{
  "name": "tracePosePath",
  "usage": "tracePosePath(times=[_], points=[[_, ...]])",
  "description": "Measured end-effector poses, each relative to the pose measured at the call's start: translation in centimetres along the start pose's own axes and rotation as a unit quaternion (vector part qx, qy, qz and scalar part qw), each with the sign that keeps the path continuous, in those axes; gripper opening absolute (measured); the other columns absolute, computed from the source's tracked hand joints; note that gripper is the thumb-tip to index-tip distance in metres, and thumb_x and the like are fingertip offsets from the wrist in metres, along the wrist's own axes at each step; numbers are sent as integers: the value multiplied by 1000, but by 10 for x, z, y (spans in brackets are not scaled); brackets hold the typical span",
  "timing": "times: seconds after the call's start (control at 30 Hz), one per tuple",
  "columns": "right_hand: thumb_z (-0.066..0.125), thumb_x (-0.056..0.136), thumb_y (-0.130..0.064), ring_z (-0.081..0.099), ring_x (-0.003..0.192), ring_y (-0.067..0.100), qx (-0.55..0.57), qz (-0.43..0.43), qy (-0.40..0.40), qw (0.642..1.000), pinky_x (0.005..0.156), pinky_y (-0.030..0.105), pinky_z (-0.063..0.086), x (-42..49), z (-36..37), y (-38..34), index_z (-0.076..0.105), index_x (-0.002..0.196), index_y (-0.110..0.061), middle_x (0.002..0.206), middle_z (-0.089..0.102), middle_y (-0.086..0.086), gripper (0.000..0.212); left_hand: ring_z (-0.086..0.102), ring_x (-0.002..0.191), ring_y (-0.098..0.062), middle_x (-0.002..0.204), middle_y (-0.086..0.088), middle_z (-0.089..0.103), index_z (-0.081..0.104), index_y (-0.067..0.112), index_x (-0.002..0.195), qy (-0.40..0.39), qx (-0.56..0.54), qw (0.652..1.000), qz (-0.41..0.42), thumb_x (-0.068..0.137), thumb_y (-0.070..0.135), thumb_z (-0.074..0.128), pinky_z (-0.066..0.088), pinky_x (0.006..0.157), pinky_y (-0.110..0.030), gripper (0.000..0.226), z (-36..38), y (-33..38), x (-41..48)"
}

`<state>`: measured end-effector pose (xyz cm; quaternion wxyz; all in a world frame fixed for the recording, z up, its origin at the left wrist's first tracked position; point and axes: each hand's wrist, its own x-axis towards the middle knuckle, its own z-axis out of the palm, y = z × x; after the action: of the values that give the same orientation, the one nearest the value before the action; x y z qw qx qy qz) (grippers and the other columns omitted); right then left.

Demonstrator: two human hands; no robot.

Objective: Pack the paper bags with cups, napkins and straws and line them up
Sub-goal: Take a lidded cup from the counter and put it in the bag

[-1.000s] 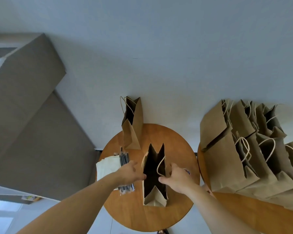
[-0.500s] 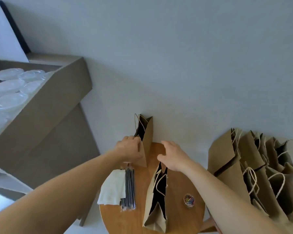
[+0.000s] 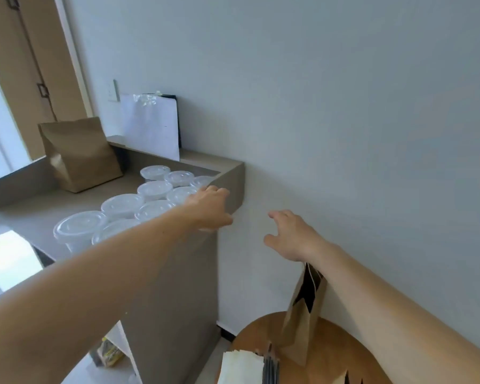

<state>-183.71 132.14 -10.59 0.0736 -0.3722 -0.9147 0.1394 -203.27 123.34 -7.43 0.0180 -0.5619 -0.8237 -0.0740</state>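
1. Around: a grey counter [image 3: 36, 212] runs along the wall [image 3: 344, 120]. A closed brown bag [image 3: 79, 153] and a white sheet [image 3: 150, 126] leaning on the wall sit at its far end. The counter's raised end wall stands between the cups [image 3: 150, 189] and the table [image 3: 261, 333] lower down.
2. The lidded cups are bunched on the counter, touching each other.
3. The left hand [image 3: 209, 207] is palm-down over the nearest corner cups, fingers bent at the counter's edge. Can't tell if it actually has hold of a cup, since the hand covers it.
4. The right hand [image 3: 288, 236] hangs in the air in front of the wall with fingers loosely spread, holding nothing.
5. An open bag [image 3: 302, 325] stands upright on the table under the right wrist, with the napkins [image 3: 241, 367] and straws [image 3: 270, 368] just beside it.
6. Cut off: the napkins, straws and a second bag [image 3: 347, 380] run off the bottom edge, and the left arm hides several cups.
7. Versus half a second ago: both hands were down at the bags on the table, and now they're off them and up by the counter. The view has swung up too, so the bags lined up on the right are gone from sight.
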Motion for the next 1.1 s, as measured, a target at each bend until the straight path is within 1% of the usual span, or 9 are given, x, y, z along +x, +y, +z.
tracePosePath(times=[0.13,0.23,0.3,0.43,0.53,0.63,0.73,0.83,1.1], points=[[52,95,-37,32,142,25,2,-42,20,999,112,39,32,59,-14,-67,28,153,-16,155,31,6,67,35,137,-28,148,-4,42,38,24,147,36,-20,999,-33,85,38,59,37,99,-42,67,-37,-79,16],[54,92,-39,41,134,25,1,-63,32,998,106,38,39,109,-14,-115,38,147,-18,149,39,5,60,39,134,-30,147,-5,44,39,22,146,47,-30,997,-58,85,38,61,40,96,-42,66,-53,-143,33],[55,92,-40,44,132,25,-11,-72,28,997,105,38,40,145,-9,-146,41,144,-17,148,41,5,58,40,132,-30,145,-5,45,39,22,145,42,-35,995,-82,85,38,62,42,92,-41,67,-58,-185,44],[54,91,-46,46,130,26,-22,-83,-1,996,100,40,42,213,9,-198,39,145,-18,150,38,3,63,39,135,-29,149,-6,40,32,21,152,24,-38,991,-123,89,43,63,41,101,-42,74,-54,-254,64],[56,87,-50,53,120,29,-31,-77,-19,996,96,43,46,260,26,-227,48,134,-16,139,48,7,58,38,134,-28,149,-4,40,30,23,152,9,-43,990,-131,90,43,61,40,99,-40,73,-42,-292,79],[57,81,-58,54,112,29,-38,-72,-41,996,92,43,47,302,43,-248,51,127,-16,129,52,7,63,35,137,-26,152,-1,36,27,25,153,-8,-51,990,-133,88,42,60,39,101,-40,75,-30,-321,91],[56,81,-59,52,117,30,-76,-62,-47,994,82,37,41,337,61,-261,45,136,-16,133,50,9,71,34,138,-26,153,-1,35,25,26,154,-18,-60,989,-135,87,42,60,38,102,-39,77,-19,-344,101],[55,80,-59,52,115,31,-107,-55,-45,992,78,36,37,365,78,-269,46,132,-16,129,51,10,69,34,138,-25,152,-2,36,25,25,154,-26,-63,989,-132,87,43,60,38,94,-34,77,-9,-357,109],[53,80,-66,47,124,38,-129,-12,-45,991,92,44,41,406,106,-274,40,140,-16,138,43,13,80,33,138,-25,152,-2,36,24,24,154,-46,-79,989,-115,89,42,58,39,104,-38,76,8,-370,121]])
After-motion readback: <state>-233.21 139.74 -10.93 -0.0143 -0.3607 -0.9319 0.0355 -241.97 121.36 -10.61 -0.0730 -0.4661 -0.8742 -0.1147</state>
